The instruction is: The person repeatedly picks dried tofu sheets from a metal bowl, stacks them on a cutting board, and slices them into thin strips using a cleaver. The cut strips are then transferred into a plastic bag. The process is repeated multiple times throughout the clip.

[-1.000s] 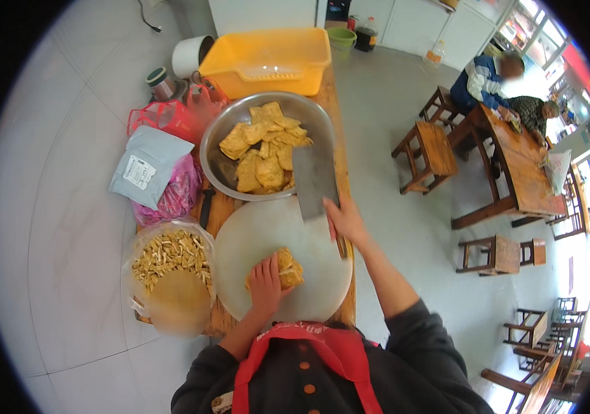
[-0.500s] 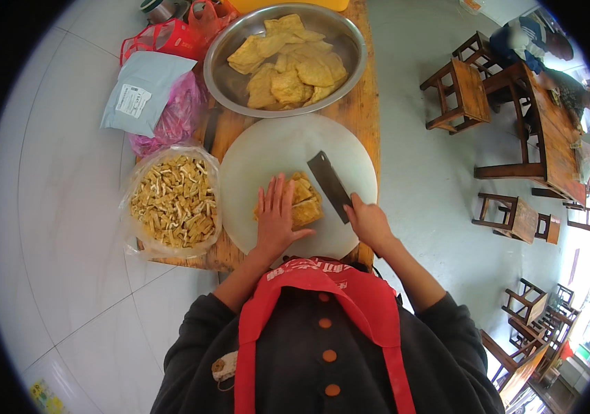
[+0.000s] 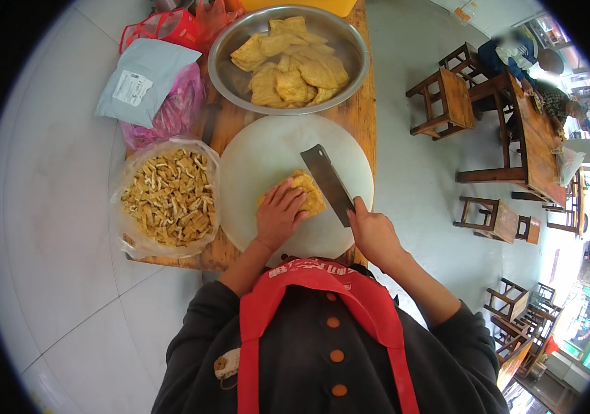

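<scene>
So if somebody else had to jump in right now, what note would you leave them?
Left hand: pressed flat on the stack of yellow tofu sheets, fingers curled near the blade.
Right hand: grips the cleaver, its blade right beside the stack on the round white cutting board.
Done: a clear bag of cut strips sits left of the board.
Left: this stack, plus many whole sheets in the metal bowl behind the board.

A stack of golden fried tofu sheets [image 3: 305, 193] lies flat at the centre of the frame, on a round white cutting board [image 3: 267, 152]. A steel cleaver [image 3: 329, 183] stands tilted just right of the stack, blade down.
</scene>
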`<state>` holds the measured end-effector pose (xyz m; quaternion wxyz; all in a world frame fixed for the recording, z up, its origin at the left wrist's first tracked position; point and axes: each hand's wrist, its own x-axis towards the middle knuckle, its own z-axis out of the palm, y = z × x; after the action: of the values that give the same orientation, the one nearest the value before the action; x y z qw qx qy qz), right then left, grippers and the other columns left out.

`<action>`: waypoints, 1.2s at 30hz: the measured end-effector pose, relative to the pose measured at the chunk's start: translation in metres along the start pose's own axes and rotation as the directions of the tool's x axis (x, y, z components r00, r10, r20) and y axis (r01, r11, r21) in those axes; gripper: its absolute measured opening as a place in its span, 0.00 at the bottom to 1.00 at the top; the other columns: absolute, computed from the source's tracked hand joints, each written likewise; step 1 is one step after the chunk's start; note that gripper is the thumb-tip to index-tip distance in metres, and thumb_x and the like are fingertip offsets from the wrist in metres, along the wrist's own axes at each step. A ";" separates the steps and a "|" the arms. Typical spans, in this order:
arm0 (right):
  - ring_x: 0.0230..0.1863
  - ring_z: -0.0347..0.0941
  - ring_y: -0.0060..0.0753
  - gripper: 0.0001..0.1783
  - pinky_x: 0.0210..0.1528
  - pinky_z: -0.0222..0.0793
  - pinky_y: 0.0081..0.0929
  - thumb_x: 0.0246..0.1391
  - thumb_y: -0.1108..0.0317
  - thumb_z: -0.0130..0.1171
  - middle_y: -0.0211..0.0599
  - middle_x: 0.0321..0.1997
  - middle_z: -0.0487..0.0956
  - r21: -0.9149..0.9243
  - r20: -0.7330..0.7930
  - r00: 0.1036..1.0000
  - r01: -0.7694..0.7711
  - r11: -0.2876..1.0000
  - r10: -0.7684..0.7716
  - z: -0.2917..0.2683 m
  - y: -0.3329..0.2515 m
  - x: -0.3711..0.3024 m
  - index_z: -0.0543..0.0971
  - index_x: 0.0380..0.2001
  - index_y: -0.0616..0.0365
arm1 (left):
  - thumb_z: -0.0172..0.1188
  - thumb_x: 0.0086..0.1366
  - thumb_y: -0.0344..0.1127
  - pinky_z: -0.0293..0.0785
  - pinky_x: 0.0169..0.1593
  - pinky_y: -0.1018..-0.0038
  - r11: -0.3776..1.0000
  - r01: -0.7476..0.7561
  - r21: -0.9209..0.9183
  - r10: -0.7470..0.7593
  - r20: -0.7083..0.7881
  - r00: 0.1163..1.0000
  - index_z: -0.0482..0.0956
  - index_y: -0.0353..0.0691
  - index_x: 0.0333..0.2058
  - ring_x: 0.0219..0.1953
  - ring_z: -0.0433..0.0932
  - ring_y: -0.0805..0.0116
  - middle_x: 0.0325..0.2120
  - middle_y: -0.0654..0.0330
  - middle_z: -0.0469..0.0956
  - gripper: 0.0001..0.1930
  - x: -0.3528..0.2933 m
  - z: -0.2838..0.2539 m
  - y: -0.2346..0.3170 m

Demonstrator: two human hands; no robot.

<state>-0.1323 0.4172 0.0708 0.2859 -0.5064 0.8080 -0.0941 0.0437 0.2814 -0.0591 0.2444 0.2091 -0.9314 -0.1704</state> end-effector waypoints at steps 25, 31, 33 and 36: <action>0.25 0.76 0.61 0.10 0.27 0.71 0.52 0.60 0.69 0.44 0.56 0.22 0.78 -0.089 0.068 0.998 0.004 0.996 0.002 0.097 0.016 0.073 0.62 0.42 0.63 | 0.68 0.46 0.37 0.71 0.54 0.61 0.985 0.120 -0.121 -0.124 -0.019 0.992 0.78 0.43 0.40 0.54 0.72 0.58 0.44 0.61 0.76 0.20 0.006 0.018 -0.002; 0.24 0.76 0.60 0.14 0.26 0.71 0.52 0.62 0.67 0.45 0.56 0.21 0.78 -0.124 0.002 1.000 0.021 0.992 -0.021 0.116 0.025 0.087 0.64 0.46 0.64 | 0.67 0.51 0.36 0.66 0.59 0.59 0.996 0.087 -0.027 -0.087 0.001 0.996 0.78 0.43 0.44 0.57 0.70 0.58 0.47 0.62 0.76 0.19 0.001 0.009 0.003; 0.23 0.75 0.62 0.15 0.26 0.71 0.52 0.63 0.65 0.45 0.56 0.20 0.77 -0.097 -0.024 0.999 -0.031 0.995 0.029 0.110 0.024 0.090 0.64 0.47 0.64 | 0.64 0.54 0.36 0.64 0.62 0.59 0.997 0.059 0.040 -0.057 -0.047 0.997 0.77 0.43 0.45 0.59 0.68 0.58 0.49 0.61 0.74 0.18 -0.003 0.006 0.005; 0.22 0.74 0.62 0.15 0.25 0.71 0.52 0.64 0.63 0.47 0.56 0.18 0.76 -0.035 -0.113 0.993 -0.027 0.999 0.023 0.083 0.016 0.088 0.65 0.46 0.64 | 0.63 0.56 0.36 0.62 0.63 0.58 0.996 0.092 -0.018 -0.093 -0.065 0.994 0.76 0.44 0.44 0.59 0.67 0.59 0.48 0.60 0.74 0.16 -0.010 0.005 0.008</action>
<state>-0.1272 0.3594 -0.0365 0.2319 -0.4955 0.8306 -0.1042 0.0463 0.2939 -0.0636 0.2682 0.2557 -0.9109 -0.1816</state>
